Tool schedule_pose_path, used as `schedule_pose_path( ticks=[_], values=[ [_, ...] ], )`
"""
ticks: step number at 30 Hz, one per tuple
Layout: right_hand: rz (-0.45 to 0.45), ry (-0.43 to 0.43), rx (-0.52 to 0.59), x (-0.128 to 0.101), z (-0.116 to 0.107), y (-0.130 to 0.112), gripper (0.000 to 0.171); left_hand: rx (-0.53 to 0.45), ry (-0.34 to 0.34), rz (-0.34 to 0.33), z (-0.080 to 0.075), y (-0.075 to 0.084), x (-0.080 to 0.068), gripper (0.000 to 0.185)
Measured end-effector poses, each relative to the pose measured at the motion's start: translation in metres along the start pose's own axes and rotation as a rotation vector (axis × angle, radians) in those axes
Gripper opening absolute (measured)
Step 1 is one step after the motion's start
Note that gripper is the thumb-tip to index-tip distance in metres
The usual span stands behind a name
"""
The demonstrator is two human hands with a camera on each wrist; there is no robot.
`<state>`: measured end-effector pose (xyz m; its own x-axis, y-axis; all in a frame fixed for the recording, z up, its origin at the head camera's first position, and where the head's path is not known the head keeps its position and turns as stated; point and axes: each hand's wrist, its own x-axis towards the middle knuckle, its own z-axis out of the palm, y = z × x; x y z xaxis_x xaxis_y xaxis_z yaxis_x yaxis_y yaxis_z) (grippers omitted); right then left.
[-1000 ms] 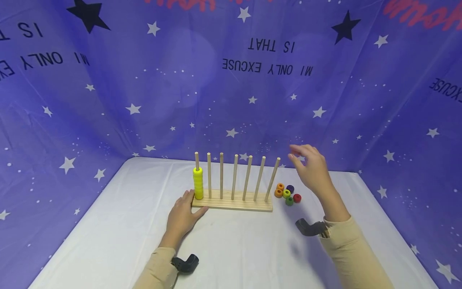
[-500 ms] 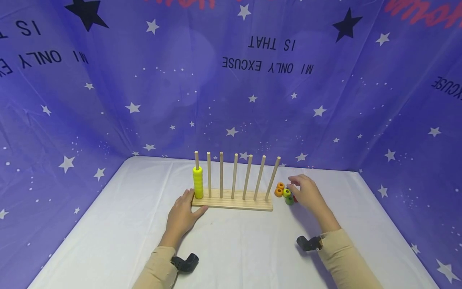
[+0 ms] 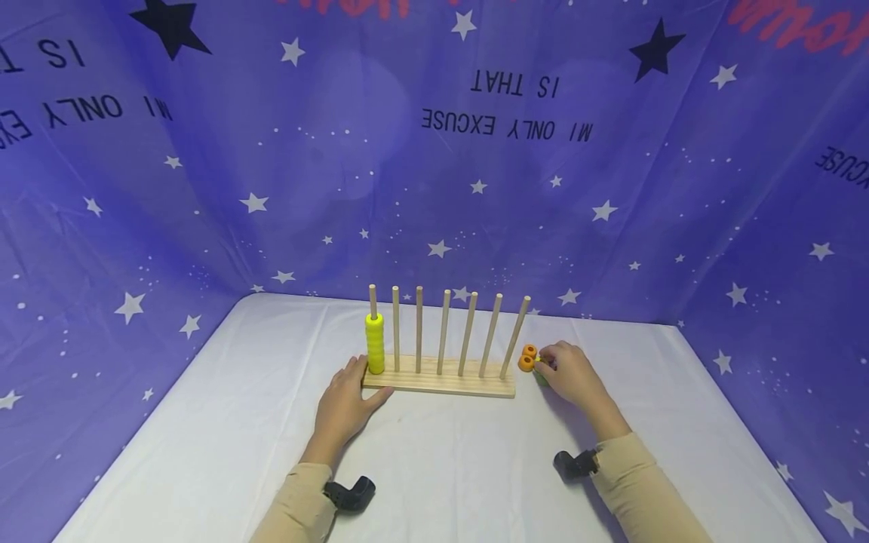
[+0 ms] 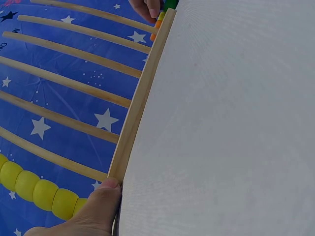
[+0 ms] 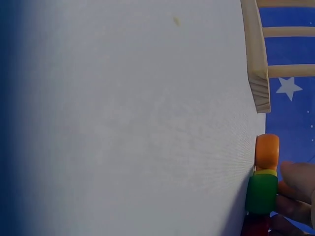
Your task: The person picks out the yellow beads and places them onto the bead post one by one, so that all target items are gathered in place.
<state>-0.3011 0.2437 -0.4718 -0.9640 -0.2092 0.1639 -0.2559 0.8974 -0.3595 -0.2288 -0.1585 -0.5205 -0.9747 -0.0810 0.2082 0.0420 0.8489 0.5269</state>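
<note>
Beige-sleeved, the left hand [image 3: 346,403] lies flat with fingers relaxed against the wooden peg rack [image 3: 440,383] base, at the end bearing the stacked yellow beads [image 3: 375,344]. At the rack's 3 o'clock, the right hand [image 3: 570,377] curls over loose coloured beads [image 3: 527,358] on the white counter [image 3: 434,467]; its grip cannot be told.

Peg rack [image 3: 438,382] mid-table [image 3: 441,467] toward the far edge – bead stack [image 3: 375,344] on its leftmost peg, loose beads [image 3: 527,357] just right of rack.
</note>
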Motion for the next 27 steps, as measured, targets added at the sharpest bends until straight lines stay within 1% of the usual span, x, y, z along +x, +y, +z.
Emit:
schedule_pose_path(
  ticks=[6, 14, 20, 27],
  values=[
    [0.011, -0.008, -0.009, 0.003, 0.001, 0.001, 0.028, 0.004, 0.005, 0.006, 0.0, 0.0, 0.0, 0.087],
    [0.037, -0.05, -0.061, 0.003, -0.001, -0.005, 0.033, 0.003, 0.008, 0.009, 0.001, 0.0, 0.0, 0.086],
    [0.029, -0.045, -0.109, 0.002, -0.003, -0.006, 0.037, 0.013, 0.007, 0.008, 0.0, 0.0, 0.0, 0.088],
    [0.008, -0.05, -0.16, 0.0, -0.002, -0.009, 0.037, 0.002, -0.005, -0.008, 0.0, 0.001, -0.001, 0.088]
  ],
)
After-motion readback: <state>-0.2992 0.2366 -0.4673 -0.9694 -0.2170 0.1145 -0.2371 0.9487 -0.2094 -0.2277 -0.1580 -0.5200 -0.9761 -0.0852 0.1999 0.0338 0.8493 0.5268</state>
